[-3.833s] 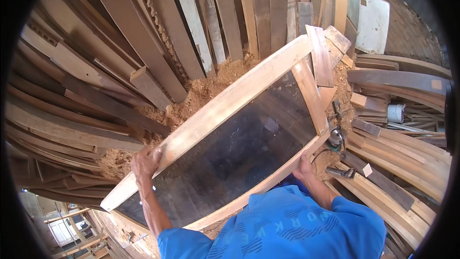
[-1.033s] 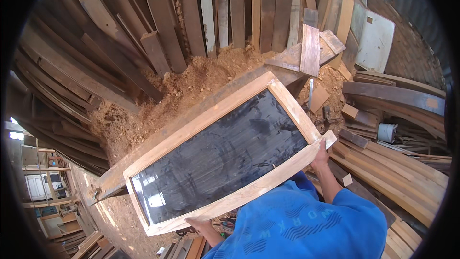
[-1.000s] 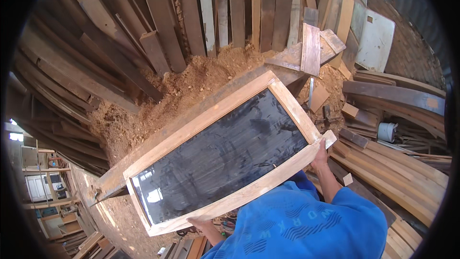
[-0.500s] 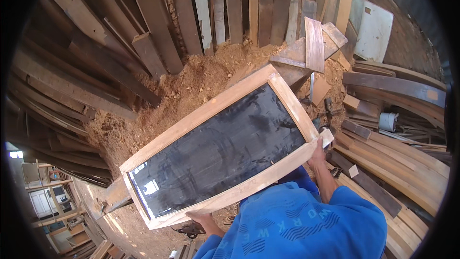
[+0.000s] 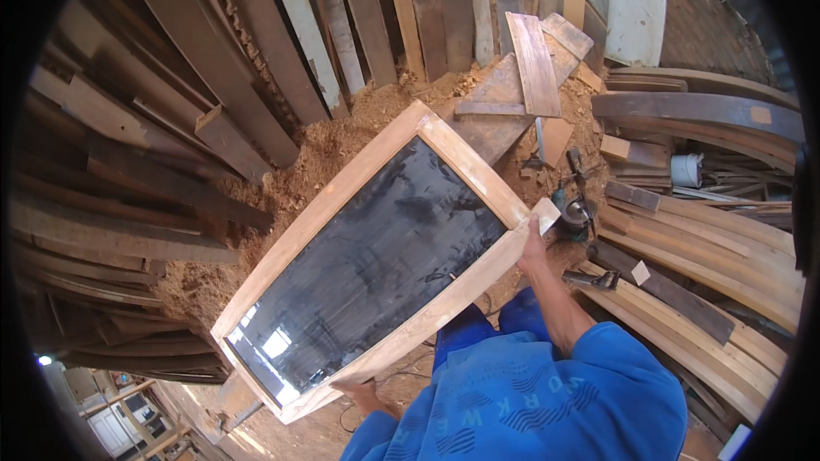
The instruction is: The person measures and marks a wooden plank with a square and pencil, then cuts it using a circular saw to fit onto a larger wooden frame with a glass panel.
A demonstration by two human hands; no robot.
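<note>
A pale wooden frame (image 5: pixel 320 226) surrounds a dark, glossy glass panel (image 5: pixel 376 265) with smudges and bright reflections on it. It is tilted across the middle of the head view, its lower left corner nearest me. My left hand (image 5: pixel 363 394) grips the near rail close to that corner, with the fingers partly hidden beneath the wood. At the frame's right corner, my right hand (image 5: pixel 533 248) is closed around the protruding end of the same rail.
Boards (image 5: pixel 367 17) lean in a row at the far side and left. Sawdust (image 5: pixel 350 141) covers the ground below them. Right of the frame lie a power tool with a round disc (image 5: pixel 576 215), stacked planks (image 5: pixel 700 269) and a white bucket (image 5: pixel 686 171). Wood offcuts (image 5: pixel 534 64) lie at the back.
The frame has swung to a steeper slant, its far corner shifting left. My right hand has moved left and slightly away from me with it. Both hands keep their hold.
</note>
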